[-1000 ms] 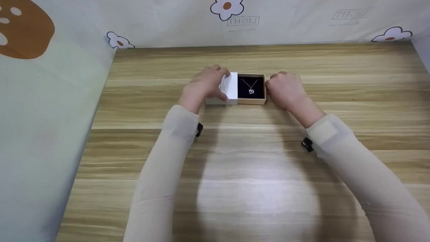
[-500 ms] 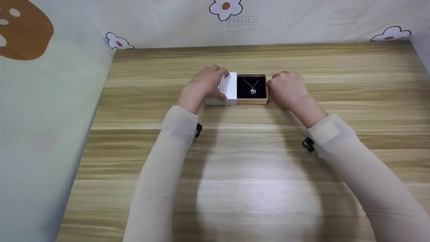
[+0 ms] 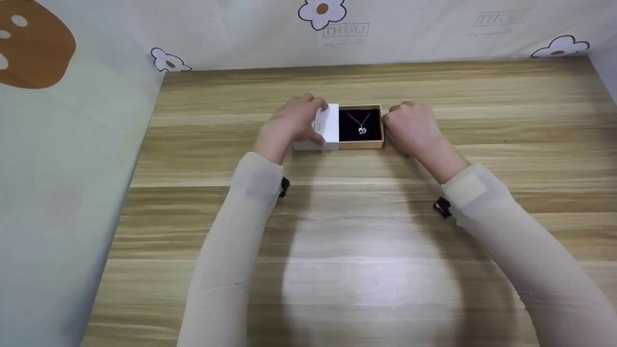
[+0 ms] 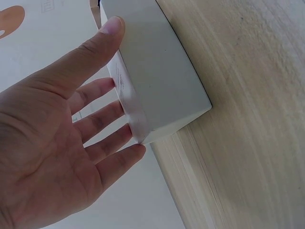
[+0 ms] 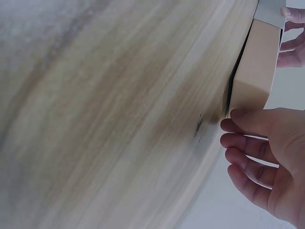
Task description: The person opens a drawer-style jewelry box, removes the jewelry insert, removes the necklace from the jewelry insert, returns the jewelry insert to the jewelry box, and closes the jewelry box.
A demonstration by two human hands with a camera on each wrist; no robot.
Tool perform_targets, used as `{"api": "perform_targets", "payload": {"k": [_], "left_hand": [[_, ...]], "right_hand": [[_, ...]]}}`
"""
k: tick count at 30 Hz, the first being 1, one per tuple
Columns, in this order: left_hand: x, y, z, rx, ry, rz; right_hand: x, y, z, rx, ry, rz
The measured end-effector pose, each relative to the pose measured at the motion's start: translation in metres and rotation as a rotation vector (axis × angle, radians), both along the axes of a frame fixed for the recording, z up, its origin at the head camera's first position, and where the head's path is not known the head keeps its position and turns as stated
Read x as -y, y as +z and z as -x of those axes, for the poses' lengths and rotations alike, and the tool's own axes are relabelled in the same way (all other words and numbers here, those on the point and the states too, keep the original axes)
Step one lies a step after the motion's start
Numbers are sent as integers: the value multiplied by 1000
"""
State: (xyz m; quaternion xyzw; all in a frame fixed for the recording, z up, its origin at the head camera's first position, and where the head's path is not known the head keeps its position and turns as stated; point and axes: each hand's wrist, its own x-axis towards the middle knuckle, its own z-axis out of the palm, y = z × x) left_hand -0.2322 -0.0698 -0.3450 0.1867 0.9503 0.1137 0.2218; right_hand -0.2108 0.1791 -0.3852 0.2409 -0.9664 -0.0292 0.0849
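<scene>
A small jewellery box lies on the table, its tray (image 3: 361, 145) partly out of the white sleeve (image 3: 331, 125). On the tray's black insert (image 3: 348, 135) rests a silver necklace (image 3: 362, 130) with a sparkling pendant. My left hand (image 3: 295, 120) holds the sleeve across its width, thumb at the near side and fingertips along the top, as the left wrist view shows on the sleeve (image 4: 152, 67). My right hand (image 3: 412, 126) has curled fingers and pinches the tray's right end. In the right wrist view, thumb and forefinger meet at that end of the tan tray (image 5: 257, 57).
The wood-grain table (image 3: 356, 207) extends around the box. Behind it stands a pale backdrop (image 3: 250, 33) with printed flowers, and another pale panel (image 3: 87, 144) borders the left side. A black wrist device (image 3: 442, 207) sits by the right cuff.
Over the first half second the right hand drew the tray slightly further right out of the sleeve. Since then hands and box have stayed nearly still; the left hand kept its hold.
</scene>
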Motion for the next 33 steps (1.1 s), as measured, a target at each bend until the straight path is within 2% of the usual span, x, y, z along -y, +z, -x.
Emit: {"api": "perform_targets", "payload": {"k": [12, 15, 25, 29, 33], "left_hand": [[1, 0, 0, -7, -4, 15], [0, 1, 0, -2, -3, 16], [0, 1, 0, -8, -6, 20], [0, 0, 0, -9, -3, 24], [0, 0, 1, -7, -4, 24]], "right_hand": [[1, -2, -1, -10, 12, 25], [0, 0, -2, 20, 5, 34], [4, 10, -1, 241, -141, 113], [5, 10, -1, 270, -184, 172], [8, 8, -2, 248, -217, 227]]}}
